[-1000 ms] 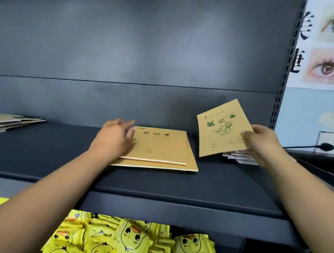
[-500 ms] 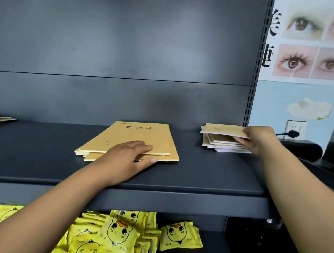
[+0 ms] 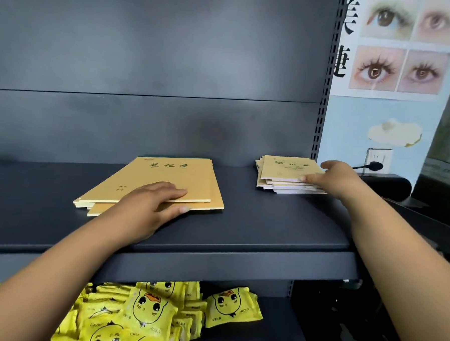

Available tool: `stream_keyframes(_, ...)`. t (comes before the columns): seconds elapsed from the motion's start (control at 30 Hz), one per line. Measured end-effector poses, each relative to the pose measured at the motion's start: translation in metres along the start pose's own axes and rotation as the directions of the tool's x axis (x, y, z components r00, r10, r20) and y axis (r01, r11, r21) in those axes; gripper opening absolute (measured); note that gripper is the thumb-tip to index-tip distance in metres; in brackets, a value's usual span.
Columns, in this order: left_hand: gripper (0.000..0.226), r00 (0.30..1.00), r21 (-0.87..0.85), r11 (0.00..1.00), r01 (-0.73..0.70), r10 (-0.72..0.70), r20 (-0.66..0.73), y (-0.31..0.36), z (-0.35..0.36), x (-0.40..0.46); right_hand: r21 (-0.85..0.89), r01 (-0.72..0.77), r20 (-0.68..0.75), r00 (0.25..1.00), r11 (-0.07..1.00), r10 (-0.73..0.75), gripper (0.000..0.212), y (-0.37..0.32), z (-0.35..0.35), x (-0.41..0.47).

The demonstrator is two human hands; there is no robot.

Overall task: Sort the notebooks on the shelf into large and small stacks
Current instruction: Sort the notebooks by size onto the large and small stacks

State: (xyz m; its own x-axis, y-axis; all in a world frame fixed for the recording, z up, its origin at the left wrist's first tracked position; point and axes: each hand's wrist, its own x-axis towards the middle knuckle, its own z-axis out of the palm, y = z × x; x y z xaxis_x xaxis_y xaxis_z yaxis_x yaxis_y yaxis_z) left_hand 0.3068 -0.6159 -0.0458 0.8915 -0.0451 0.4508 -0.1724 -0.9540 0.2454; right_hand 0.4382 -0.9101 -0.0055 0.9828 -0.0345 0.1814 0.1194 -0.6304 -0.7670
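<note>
Yellow duck packets (image 3: 156,312) piled below shelf (image 3: 241,231). Tan large stack (image 3: 166,177) pressed flat by left hand (image 3: 149,208); small stack (image 3: 286,173) touched by right hand (image 3: 333,178), fingers straight.

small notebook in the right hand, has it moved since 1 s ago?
Yes. The small notebook went from upright in the air down onto the small stack by the shelf post; the right hand touches it.
</note>
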Motion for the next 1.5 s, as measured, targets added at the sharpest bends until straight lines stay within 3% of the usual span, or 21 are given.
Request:
stream_keyframes(0.17,0.045,0.999,-0.028,0.999,-0.018,0.017,-0.035,-0.002,0.001,0.001,-0.009,-0.032,-0.029,0.999,0.999,0.031,0.067,0.001,0.002,0.009)
stream_keyframes(0.33,0.047,0.998,-0.006,1.000,-0.023,0.023,-0.059,-0.002,0.002,0.000,-0.135,-0.010,-0.010,1.000,0.991,0.009,0.053,0.004,0.003,0.007)
stream_keyframes(0.43,0.064,0.989,0.034,0.997,-0.067,0.071,-0.132,0.005,-0.001,0.007,-0.172,-0.005,-0.049,0.999,0.985,-0.004,0.055,-0.002,0.003,0.002)
stream_keyframes(0.53,0.058,0.971,0.052,0.995,-0.085,0.094,-0.220,0.007,-0.021,-0.025,-0.151,0.078,-0.181,0.978,0.986,-0.105,0.055,-0.016,0.006,-0.043)
stream_keyframes(0.6,0.077,0.972,0.055,0.993,-0.106,0.115,-0.206,0.002,-0.019,-0.033,-0.123,0.166,-0.205,0.960,0.978,-0.189,0.050,-0.023,0.012,-0.059)
stream_keyframes(0.7,0.068,0.968,0.072,0.995,-0.063,0.078,-0.240,-0.006,-0.037,-0.060,-0.133,0.350,-0.082,0.929,0.927,-0.362,0.038,-0.055,0.034,-0.100)
stream_keyframes(0.77,0.055,0.960,0.113,0.993,-0.025,0.055,-0.276,-0.023,-0.065,-0.092,-0.102,0.473,0.019,0.881,0.875,-0.474,0.031,-0.090,0.056,-0.144)
stream_keyframes(0.83,0.057,0.959,0.145,0.989,0.013,0.029,-0.283,-0.047,-0.096,-0.130,-0.050,0.562,0.142,0.822,0.826,-0.551,0.029,-0.123,0.089,-0.191)
stream_keyframes(0.93,0.059,0.951,0.193,0.976,0.099,-0.036,-0.306,-0.086,-0.144,-0.191,0.028,0.649,0.243,0.733,0.760,-0.635,0.031,-0.165,0.145,-0.253)
stream_keyframes(1.07,0.038,0.940,0.291,0.930,0.226,-0.129,-0.315,-0.138,-0.203,-0.276,0.038,0.714,0.333,0.650,0.699,-0.683,0.030,-0.216,0.214,-0.318)
stream_keyframes(1.2,0.069,0.933,0.340,0.899,0.278,-0.168,-0.318,-0.178,-0.239,-0.342,0.027,0.756,0.370,0.600,0.654,-0.709,0.031,-0.255,0.257,-0.361)
stream_keyframes(1.5,0.080,0.909,0.345,0.870,0.353,-0.232,-0.345,-0.272,-0.273,-0.404,-0.024,0.799,0.448,0.545,0.600,-0.708,0.033,-0.329,0.343,-0.382)
